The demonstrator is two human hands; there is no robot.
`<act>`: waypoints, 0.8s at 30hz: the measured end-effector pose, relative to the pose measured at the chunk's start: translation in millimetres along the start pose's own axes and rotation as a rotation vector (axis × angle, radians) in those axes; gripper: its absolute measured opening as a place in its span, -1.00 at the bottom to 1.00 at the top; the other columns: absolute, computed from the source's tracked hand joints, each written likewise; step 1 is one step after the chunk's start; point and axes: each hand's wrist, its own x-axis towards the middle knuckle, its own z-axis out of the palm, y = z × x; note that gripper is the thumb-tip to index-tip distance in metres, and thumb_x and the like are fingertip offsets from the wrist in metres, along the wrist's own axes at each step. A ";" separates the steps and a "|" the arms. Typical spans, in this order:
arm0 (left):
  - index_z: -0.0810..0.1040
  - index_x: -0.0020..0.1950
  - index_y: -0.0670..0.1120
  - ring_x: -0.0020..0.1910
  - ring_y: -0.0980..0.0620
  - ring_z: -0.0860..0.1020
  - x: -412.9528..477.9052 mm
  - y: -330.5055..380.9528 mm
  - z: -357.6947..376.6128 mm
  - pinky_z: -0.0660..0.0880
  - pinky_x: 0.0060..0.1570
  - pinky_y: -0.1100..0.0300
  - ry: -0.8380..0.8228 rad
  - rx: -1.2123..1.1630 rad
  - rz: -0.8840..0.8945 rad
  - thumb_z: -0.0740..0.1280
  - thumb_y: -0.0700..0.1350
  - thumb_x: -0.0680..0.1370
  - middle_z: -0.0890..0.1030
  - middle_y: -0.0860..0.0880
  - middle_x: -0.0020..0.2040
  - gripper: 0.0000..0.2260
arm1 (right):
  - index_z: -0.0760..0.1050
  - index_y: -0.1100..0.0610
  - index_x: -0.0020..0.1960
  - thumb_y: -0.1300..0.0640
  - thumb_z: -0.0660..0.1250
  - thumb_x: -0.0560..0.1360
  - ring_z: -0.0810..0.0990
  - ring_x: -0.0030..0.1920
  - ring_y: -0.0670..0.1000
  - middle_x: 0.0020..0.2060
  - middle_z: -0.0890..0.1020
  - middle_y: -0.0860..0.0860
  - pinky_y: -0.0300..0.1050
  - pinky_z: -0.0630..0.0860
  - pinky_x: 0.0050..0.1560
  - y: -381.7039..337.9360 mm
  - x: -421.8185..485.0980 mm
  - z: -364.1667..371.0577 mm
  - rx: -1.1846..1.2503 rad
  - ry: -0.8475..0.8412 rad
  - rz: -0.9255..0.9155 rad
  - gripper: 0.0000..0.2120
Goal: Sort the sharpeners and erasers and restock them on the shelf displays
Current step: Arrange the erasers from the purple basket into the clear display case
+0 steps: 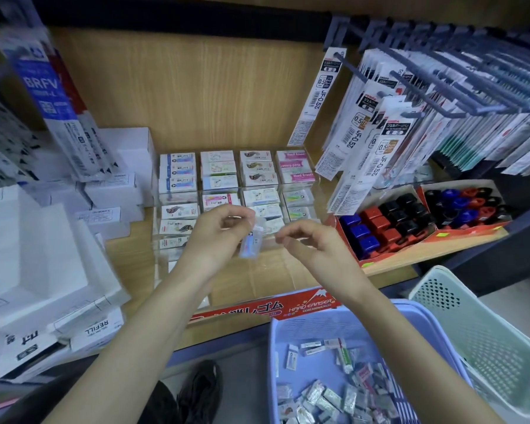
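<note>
eraser (251,242), wrapped, pinched in left hand (216,237), held above front rows of clear display tray (273,270). right hand (314,247) just beside it, fingers curled, thumb near fingertips; we cannot tell whether it grips anything. we see loose erasers (328,393) in purple basket (274,338) under right forearm. sharpeners (389,221) fill red cartons (383,258) right of tray.

1. Under left hand (218,240) and right hand (317,250): front cells (273,276) open upward.
2. Beyond both hands: boxed erasers (227,172) pack the clear display's (297,186) rear cells.
3. Right of right hand: hanging refill packs (358,166) overhang sharpener trays (392,256).
4. Left of left hand: white boxes (110,191) stacked.
</note>
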 end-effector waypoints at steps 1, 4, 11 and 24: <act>0.59 -0.01 -0.02 -0.05 -0.02 0.58 0.1 -0.6 1.0 0.52 -0.06 0.14 -0.023 0.010 -0.002 0.34 -0.17 0.54 0.60 -0.10 -0.05 -0.92 | 0.54 -0.16 0.01 0.13 0.33 0.51 0.54 0.06 -0.19 0.00 0.61 -0.22 -0.13 0.44 0.16 -0.2 1.5 -0.1 -0.015 -0.001 -0.029 -0.81; 0.49 0.14 -0.02 -0.03 -0.06 0.61 0.4 -1.6 4.0 0.51 0.06 0.05 -0.059 0.019 -0.041 0.43 -0.09 0.47 0.64 -0.11 -0.03 -0.73 | 0.43 -0.19 0.21 0.15 0.38 0.49 0.51 0.05 -0.21 0.13 0.51 -0.17 -0.28 0.45 0.07 -0.9 3.5 0.6 -0.046 -0.102 -0.121 -0.63; 0.38 0.21 0.00 0.02 0.12 0.51 0.8 -4.6 8.9 0.43 -0.06 0.22 -0.049 0.184 -0.012 0.41 0.04 0.46 0.57 0.09 0.01 -0.61 | 0.49 -0.02 0.08 0.10 0.47 0.41 0.45 -0.07 -0.21 -0.08 0.52 -0.16 -0.46 0.32 -0.09 13.1 8.3 -6.5 -0.236 0.090 -0.131 -0.72; 0.46 0.18 -0.01 -0.03 0.25 0.48 7.0 -11.4 4.8 0.35 -0.18 0.40 -0.027 0.356 0.104 0.35 -0.02 0.53 0.56 0.12 -0.03 -0.75 | 0.55 0.11 0.21 0.08 0.44 0.43 0.45 0.05 0.09 -0.22 0.49 -0.16 0.00 0.47 0.05 36.9 47.6 -38.4 -0.537 0.419 -0.127 -0.63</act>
